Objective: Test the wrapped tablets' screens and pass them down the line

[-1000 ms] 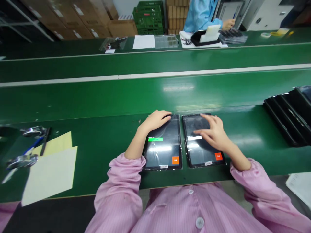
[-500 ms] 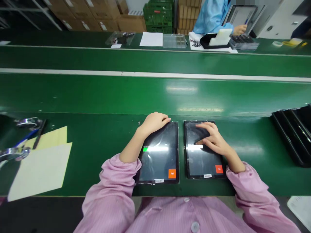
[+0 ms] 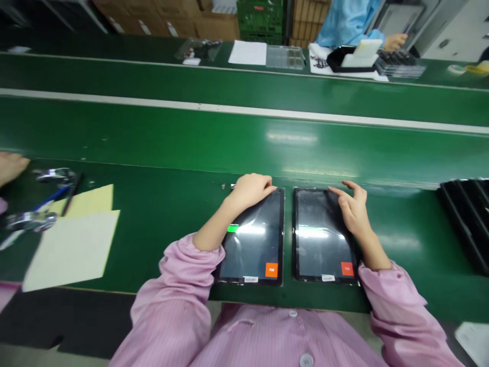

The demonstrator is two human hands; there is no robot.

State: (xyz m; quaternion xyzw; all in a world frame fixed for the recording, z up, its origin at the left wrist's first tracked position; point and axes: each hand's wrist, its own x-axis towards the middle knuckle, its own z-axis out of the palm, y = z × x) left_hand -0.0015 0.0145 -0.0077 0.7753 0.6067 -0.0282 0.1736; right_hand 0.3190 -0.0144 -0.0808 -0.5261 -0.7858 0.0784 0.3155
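Note:
Two black tablets lie flat side by side on the green bench. Over the top edge of the left tablet [image 3: 250, 250] my left hand [image 3: 250, 191] is curled, fingers together and bent past the edge, thumb along the top. Its screen shows a green bar and an orange square. Beside it, the right tablet [image 3: 323, 250] has a lit screen with a pale green bar and a red square. My right hand [image 3: 354, 209] is at its upper right corner, fingers spread and holding nothing; whether the fingertips touch the edge I cannot tell.
Yellow and white paper sheets [image 3: 74, 247], pens and shiny clear-looking items [image 3: 32, 220] lie at left, near another person's hand [image 3: 11, 167]. Black cases [image 3: 468, 219] stand at right. Across the bench, a person in blue [image 3: 347, 23] sits behind a black tray [image 3: 353, 61].
My right hand has lifted off the right tablet's screen and moved to its upper right corner; a green bar now shows there. Another person's hand has appeared at far left.

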